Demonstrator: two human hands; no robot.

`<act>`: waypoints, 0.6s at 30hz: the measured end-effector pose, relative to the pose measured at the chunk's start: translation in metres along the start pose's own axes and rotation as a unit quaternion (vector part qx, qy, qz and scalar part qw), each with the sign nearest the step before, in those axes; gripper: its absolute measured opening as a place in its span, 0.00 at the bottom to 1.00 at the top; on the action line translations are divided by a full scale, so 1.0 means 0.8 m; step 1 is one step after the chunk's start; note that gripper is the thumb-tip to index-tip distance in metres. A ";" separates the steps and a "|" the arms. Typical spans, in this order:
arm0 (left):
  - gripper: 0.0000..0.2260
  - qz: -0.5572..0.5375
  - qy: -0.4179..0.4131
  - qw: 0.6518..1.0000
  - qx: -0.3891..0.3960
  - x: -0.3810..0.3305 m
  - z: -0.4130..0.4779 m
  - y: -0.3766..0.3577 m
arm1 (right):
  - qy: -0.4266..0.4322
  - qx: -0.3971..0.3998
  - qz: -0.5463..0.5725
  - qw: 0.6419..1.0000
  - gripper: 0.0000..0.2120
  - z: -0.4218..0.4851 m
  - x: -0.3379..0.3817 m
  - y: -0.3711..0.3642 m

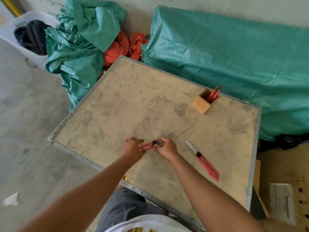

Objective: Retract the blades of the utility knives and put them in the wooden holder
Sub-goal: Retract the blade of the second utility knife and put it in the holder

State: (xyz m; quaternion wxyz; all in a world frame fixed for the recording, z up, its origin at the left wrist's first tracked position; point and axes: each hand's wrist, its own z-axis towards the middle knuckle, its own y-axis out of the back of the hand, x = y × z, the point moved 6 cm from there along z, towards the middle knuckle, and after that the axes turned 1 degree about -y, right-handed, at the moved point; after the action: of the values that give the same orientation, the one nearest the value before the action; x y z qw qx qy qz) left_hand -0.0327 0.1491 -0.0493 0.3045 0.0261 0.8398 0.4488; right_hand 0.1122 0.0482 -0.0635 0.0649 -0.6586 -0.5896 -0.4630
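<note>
Both hands grip one red utility knife [148, 145] low over the table's near part. My left hand [133, 150] holds its red handle end. My right hand [167, 149] pinches it near the black slider knob, and the steel blade sticks out past my fingers to the upper right. A second red utility knife [204, 162] lies flat on the table to the right of my right hand, its blade extended toward the upper left. The wooden holder [203, 103] stands at the far right of the table with one red knife [214, 93] upright inside.
The square worn table [117, 104] has a metal rim. Green tarps [234, 56] and orange cloth [120, 47] lie behind it on the floor. A black bag sits in a clear bin [31, 36] at far left. Cardboard and paper [282, 203] lie at the right.
</note>
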 end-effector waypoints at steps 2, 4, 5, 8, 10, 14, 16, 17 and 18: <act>0.18 0.020 -0.011 1.000 0.015 0.011 -0.007 -0.009 | -0.004 -0.009 -0.014 1.000 0.16 -0.002 -0.002 -0.014; 0.14 0.032 -0.033 0.999 0.029 0.017 -0.009 -0.015 | -0.012 -0.027 -0.007 1.000 0.15 -0.001 -0.004 -0.022; 0.14 0.035 -0.044 0.998 0.031 0.018 -0.009 -0.016 | -0.016 -0.036 0.001 0.999 0.15 0.000 -0.004 -0.025; 0.14 0.033 -0.069 0.997 0.028 0.018 -0.010 -0.014 | -0.026 -0.057 0.029 0.998 0.12 0.002 -0.004 -0.028; 0.14 0.021 -0.079 0.996 0.027 0.017 -0.012 -0.014 | -0.030 -0.076 0.059 0.995 0.09 0.002 -0.005 -0.030; 0.16 -0.026 -0.092 0.995 0.007 0.008 -0.016 -0.007 | -0.036 -0.099 0.151 0.983 0.05 0.000 -0.003 -0.024; 0.17 -0.054 -0.095 0.994 -0.005 -0.002 -0.019 -0.002 | -0.035 -0.095 0.206 0.973 0.06 -0.003 0.006 -0.012; 0.18 -0.066 -0.093 0.993 -0.010 -0.007 -0.021 0.001 | -0.027 -0.097 0.218 0.971 0.06 -0.004 0.012 -0.004; 0.19 -0.077 -0.093 0.993 -0.015 -0.013 -0.023 0.004 | -0.014 -0.097 0.220 0.971 0.06 -0.007 0.019 0.006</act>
State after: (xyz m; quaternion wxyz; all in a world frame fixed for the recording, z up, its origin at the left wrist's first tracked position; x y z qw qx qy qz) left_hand -0.0349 0.1341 -0.0339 0.4149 -0.0014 0.8005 0.4325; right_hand 0.1117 0.0537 -0.0476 0.0924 -0.7818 -0.3836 -0.4828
